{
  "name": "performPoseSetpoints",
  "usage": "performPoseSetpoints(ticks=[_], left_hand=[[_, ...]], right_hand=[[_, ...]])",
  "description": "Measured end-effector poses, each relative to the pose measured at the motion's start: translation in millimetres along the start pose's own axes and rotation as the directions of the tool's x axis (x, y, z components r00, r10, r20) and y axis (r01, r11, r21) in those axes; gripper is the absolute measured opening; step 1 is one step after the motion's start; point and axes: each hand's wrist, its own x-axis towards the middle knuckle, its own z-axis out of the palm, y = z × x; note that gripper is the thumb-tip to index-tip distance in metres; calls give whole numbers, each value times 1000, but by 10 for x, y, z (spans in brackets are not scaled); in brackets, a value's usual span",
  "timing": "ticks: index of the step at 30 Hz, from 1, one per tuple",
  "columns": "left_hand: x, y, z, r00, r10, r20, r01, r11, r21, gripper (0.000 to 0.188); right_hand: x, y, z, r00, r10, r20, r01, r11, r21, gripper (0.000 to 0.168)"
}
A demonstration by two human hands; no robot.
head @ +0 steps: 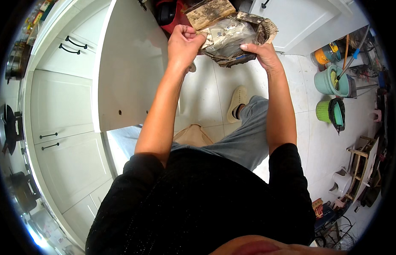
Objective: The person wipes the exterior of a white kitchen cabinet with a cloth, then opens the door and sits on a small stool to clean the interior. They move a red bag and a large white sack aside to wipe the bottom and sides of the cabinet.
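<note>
Between my hands is a stained, crumbling cardboard box (210, 14), torn at its rim, with a clear plastic bag (231, 33) inside it. My left hand (186, 44) pinches the ragged left edge of the box between thumb and fingers. On the other side my right hand (263, 52) grips the box's lower right edge, its thumb on top by the bag and its fingers hidden below. A pale thing shows in the bag; what it is cannot be told. Just behind the box lies a red bag (177, 17) with a black object in it.
An open white cabinet door (131, 70) stands left of my arm. White cabinets (65, 105) line the left side. On the tiled floor at right are a teal bucket (328, 81) with a mop, a green bin (324, 111), a large bottle (324, 54) and a grey stool (341, 181).
</note>
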Motion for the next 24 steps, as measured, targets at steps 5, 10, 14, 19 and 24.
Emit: performPoseSetpoints(ticks=[5, 10, 14, 19, 24], left_hand=[[-50, 87, -41, 983, -174, 59, 183, 944, -276, 25], [-9, 11, -94, 933, -245, 265, 358, 723, -591, 19], [-73, 67, -85, 897, -171, 407, 434, 511, -742, 23], [-162, 110, -94, 852, -67, 519, 501, 392, -772, 36], [-180, 71, -87, 839, -21, 544, 522, 311, -794, 38]], right_hand=[[-13, 22, -38, 998, 30, -49, -28, 999, 47, 55], [22, 118, -166, 999, 38, -34, -34, 993, 110, 53], [22, 119, -151, 1000, -18, -25, 23, 971, 239, 55], [24, 145, -148, 997, -75, -37, 83, 940, 331, 57], [27, 178, -162, 997, -69, -47, 82, 909, 409, 58]])
